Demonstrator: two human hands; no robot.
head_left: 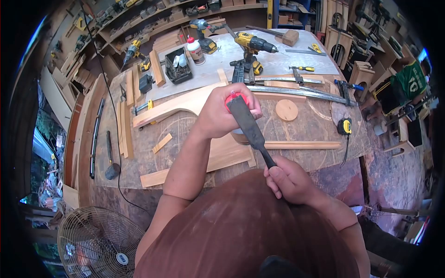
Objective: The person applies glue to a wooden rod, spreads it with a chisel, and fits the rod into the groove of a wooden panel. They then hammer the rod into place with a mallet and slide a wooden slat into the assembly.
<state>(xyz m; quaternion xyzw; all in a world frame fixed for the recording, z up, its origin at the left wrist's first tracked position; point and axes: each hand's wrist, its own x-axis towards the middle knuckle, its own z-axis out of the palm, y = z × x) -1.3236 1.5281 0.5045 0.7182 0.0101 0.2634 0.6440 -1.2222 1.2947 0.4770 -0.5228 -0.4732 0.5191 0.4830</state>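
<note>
My right hand (289, 180) is wrapped around the thin handle of a dark flat-bladed tool (250, 126), which slants up and to the left. The broad end of its blade lies over a round red-rimmed object (230, 98). My left hand (227, 111) is closed around that red object; most of it is hidden by the fingers and blade, so I cannot tell its kind. Under the left hand, part of a round container (240, 136) shows beside a wide wooden board (222, 155).
On the workbench (306, 129) lie a curved wooden piece (167, 109), a wooden disc (287, 110), a tape measure (344, 126) and a long bar clamp (306, 92). Farther back stand a drill (252, 44), a glue bottle (195, 52) and a black tray (178, 67). A fan (99, 245) stands lower left.
</note>
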